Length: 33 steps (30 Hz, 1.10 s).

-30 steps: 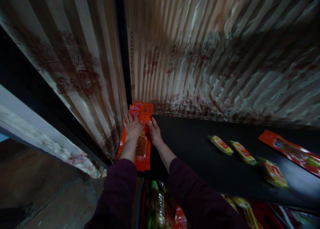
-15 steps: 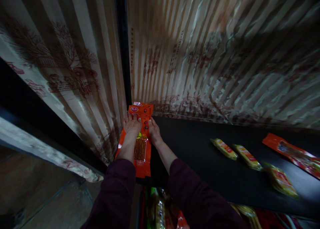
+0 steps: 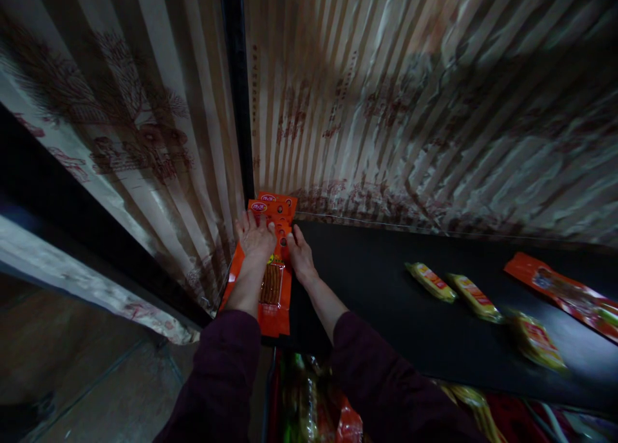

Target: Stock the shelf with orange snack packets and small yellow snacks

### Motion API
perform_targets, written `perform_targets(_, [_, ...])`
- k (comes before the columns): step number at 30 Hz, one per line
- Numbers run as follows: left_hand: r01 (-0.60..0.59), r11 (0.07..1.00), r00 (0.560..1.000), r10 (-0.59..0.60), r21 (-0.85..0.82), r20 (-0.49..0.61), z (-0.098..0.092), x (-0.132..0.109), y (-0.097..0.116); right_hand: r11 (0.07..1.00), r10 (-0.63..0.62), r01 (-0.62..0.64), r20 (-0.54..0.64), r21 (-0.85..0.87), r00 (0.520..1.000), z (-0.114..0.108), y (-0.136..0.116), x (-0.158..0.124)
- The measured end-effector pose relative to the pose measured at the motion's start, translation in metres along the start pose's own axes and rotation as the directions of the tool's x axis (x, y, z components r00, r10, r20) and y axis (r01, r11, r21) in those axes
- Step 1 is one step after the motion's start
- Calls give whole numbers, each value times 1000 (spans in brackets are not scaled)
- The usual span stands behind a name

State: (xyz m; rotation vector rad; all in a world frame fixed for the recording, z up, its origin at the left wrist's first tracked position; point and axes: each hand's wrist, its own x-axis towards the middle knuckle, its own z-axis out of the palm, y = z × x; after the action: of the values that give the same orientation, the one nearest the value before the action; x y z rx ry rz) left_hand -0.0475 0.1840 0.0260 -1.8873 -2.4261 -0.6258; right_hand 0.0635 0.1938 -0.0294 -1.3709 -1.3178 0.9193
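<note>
A small stack of orange snack packets (image 3: 279,317) lies at the left end of a black shelf (image 3: 357,263), in the corner by the curtains. The top one has a clear window showing brown strips. My left hand (image 3: 255,238) rests flat on the upper part of the stack, fingers spread and pointing away from me. It hides part of the printing. Along the stack's right edge is my right hand (image 3: 300,257), thumb at the edge and fingers stretched forward, holding nothing that I can see.
Several yellow snack packs (image 3: 430,282) and an orange packet (image 3: 555,285) lie further right on the shelf. Striped printed curtains (image 3: 338,127) hang behind and to the left, with a black post (image 3: 237,89) in the corner. Below the shelf are more packaged goods (image 3: 309,404).
My right hand's fingers have opened slightly and stand a little off the packets' edge. My left hand stays on the stack, with its thumb shifted slightly. The view has tilted a little.
</note>
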Motion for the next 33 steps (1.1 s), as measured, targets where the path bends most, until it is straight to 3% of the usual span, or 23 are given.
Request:
perform_targets(2, [-10,1000,1000,10,0,-16,-4,-10,2,996,81,-82,8,40,997,-6,-5,-14])
perform_targets(7, [-12,1000,998,12,-3,59,-15,-48,7,990,118,-116,-19,76,993,-16,-14,-55])
perform_targets(12, [-51,999,994,53,-16,98,-23,-91,6,989,140,-140,6,38,990,-17,-20,-94])
perform_targets(16, [-71,997,990,74,-29,118,-26,-115,-3,994,107,-108,39,27,994,-13,-18,-108])
perform_targets(21, [-71,997,985,76,-34,155,-26,-125,-13,996,85,-87,75,14,994,-9,-15,-109])
perform_targets(33, [-108,993,983,114,-47,146,-27,-118,-20,994,48,-39,86,-105,995,-6,-14,-109])
